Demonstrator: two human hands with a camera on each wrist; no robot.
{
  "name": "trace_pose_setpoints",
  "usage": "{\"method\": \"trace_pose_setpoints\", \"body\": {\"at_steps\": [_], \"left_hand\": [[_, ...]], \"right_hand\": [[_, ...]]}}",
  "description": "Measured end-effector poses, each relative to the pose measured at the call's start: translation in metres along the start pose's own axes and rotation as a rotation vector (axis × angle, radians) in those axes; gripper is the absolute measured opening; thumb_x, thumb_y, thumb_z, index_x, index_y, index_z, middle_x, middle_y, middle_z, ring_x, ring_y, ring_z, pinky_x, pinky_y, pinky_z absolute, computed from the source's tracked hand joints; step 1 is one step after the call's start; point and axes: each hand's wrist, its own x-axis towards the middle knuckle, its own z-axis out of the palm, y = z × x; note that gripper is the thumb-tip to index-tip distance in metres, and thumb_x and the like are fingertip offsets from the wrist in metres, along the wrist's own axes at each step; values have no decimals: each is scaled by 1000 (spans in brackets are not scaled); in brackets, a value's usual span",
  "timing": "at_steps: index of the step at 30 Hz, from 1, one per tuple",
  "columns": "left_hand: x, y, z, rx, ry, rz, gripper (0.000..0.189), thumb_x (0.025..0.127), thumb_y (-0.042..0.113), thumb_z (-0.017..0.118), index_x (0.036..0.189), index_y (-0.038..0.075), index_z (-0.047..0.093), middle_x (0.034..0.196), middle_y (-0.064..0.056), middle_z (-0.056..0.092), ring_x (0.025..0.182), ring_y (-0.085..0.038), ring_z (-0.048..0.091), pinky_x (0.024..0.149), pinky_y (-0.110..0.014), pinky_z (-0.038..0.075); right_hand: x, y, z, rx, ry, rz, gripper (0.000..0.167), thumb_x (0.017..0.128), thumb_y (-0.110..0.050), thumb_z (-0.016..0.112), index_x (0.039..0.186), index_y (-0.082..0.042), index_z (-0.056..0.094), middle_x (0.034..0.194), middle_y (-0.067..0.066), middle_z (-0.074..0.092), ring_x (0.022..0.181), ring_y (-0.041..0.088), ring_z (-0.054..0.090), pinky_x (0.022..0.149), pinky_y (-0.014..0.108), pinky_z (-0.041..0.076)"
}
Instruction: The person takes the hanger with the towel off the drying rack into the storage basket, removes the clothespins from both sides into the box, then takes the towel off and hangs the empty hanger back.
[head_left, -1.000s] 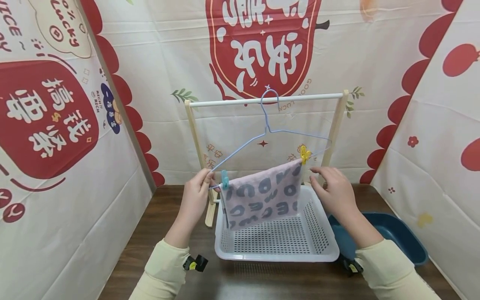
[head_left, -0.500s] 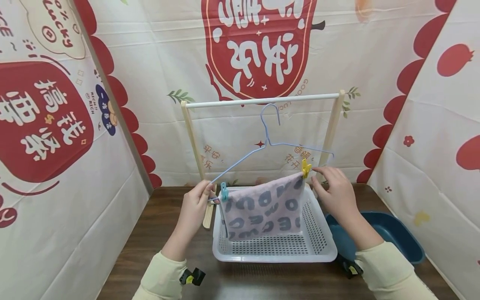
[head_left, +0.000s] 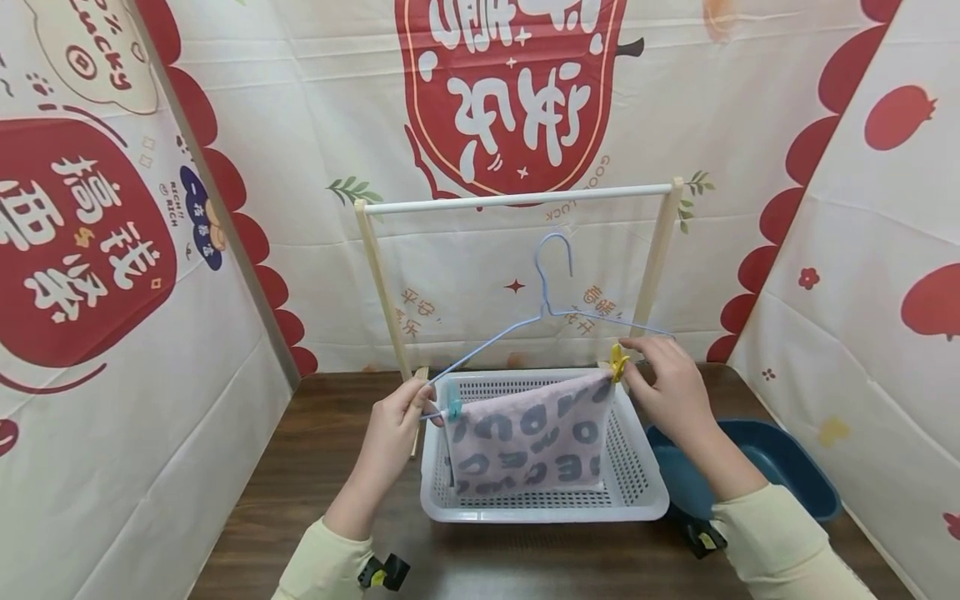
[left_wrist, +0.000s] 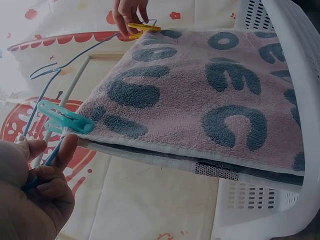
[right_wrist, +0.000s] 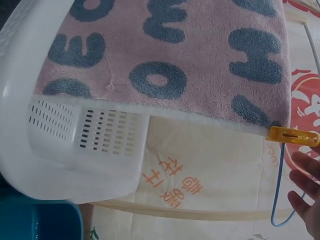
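Left hand: the left hand (head_left: 396,425) has its fingers curled round the left end of the hanger (head_left: 525,327), just beside the blue clip (head_left: 453,409).
Right hand: the right hand (head_left: 664,393) is at the hanger's right end, fingertips touching the wire by the yellow clip (head_left: 618,363); whether it pinches the clip or only the wire I cannot tell for sure, though the fingers look bent round that corner.
Hanger: blue wire, held tilted, left end lower; its hook hangs free below the white rail (head_left: 517,199), touching nothing.
Towel: the pink towel (head_left: 528,437) with grey letters is draped over the hanger's bottom wire and pinned at both upper corners by the two clips; its lower part hangs down into the basket (head_left: 637,492).
Progress: the hanger is off the rack and low over the basket, with both clips on and the towel fastened; I judge that unclipping and freeing the towel is left.
Basket: white, perforated, standing on the tabletop (head_left: 315,467) in front of the wooden rack posts.
Other things: a dark blue tub (head_left: 787,467) stands just right of the basket.
Room: brown wood-grain tabletop, enclosed on three sides by cream cloth printed with red shapes and characters.
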Motion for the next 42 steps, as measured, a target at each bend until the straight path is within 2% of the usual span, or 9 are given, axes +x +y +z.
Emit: {"method": "trace_pose_setpoints", "body": {"at_steps": [3, 7, 12, 18, 27, 34, 38, 40, 42], "left_hand": [[-1, 0, 2, 4, -4, 4, 21, 102, 26, 52, 87, 12, 60, 66, 6, 65, 68, -12, 65, 51, -28, 35], [-3, -1, 4, 7, 0, 17, 22, 102, 24, 52, 88, 10, 61, 67, 6, 65, 66, -10, 65, 55, -28, 40], [-5, -2, 5, 12, 6, 36, 21, 102, 22, 53, 88, 9, 61, 68, 7, 65, 64, -6, 65, 61, -29, 45], [-7, -2, 6, 9, 3, 39, 20, 102, 21, 53, 89, 8, 62, 72, 5, 64, 64, -6, 65, 62, -29, 45], [-6, -7, 6, 20, -10, 17, 23, 103, 28, 49, 88, 14, 59, 64, 8, 65, 67, -9, 66, 50, -28, 36], [-7, -8, 2, 23, -17, -2, 27, 103, 28, 48, 90, 9, 61, 66, 7, 65, 58, -6, 61, 46, -27, 38], [-8, -8, -1, 18, -9, -12, 29, 103, 29, 48, 92, 7, 63, 65, 8, 65, 60, -7, 60, 60, -33, 49], [-8, -8, -2, 16, -7, -10, 28, 102, 29, 49, 92, 8, 64, 66, 9, 64, 65, -8, 63, 71, -37, 51], [-8, -9, -2, 13, -6, -9, 26, 102, 29, 49, 91, 10, 63, 67, 8, 64, 68, -8, 65, 74, -40, 51]], "right_hand": [[-1, 2, 1, -2, -9, -30, 30, 87, -4, 60, 117, -3, 64, 116, 17, 65, 108, 34, 54, 91, 60, 41], [-2, 4, 2, -14, -28, -45, 32, 86, -3, 59, 117, -3, 65, 113, 17, 66, 104, 33, 55, 90, 59, 42], [-4, 2, 1, -9, -51, -28, 32, 87, -3, 57, 118, -3, 65, 110, 17, 67, 101, 32, 56, 87, 57, 44], [-7, 3, 0, 0, -70, -18, 33, 88, -3, 55, 120, -3, 65, 109, 16, 67, 102, 31, 56, 86, 56, 45], [-9, 7, -1, 8, -55, -72, 30, 87, -3, 58, 116, -4, 66, 107, 13, 68, 106, 33, 57, 93, 59, 39], [-11, 9, -5, -58, -88, -149, 31, 85, -5, 62, 115, -5, 66, 107, 12, 68, 104, 31, 57, 92, 57, 38], [-10, 10, -8, -118, -127, -201, 34, 83, -8, 68, 116, -5, 65, 106, 12, 69, 103, 31, 58, 94, 57, 37], [-10, 10, -8, -133, -142, -218, 36, 82, -9, 70, 117, -6, 64, 107, 12, 69, 102, 31, 58, 94, 57, 36], [-11, 10, -9, -143, -154, -235, 37, 82, -9, 72, 119, -6, 64, 108, 12, 68, 102, 31, 58, 94, 57, 36]]}}
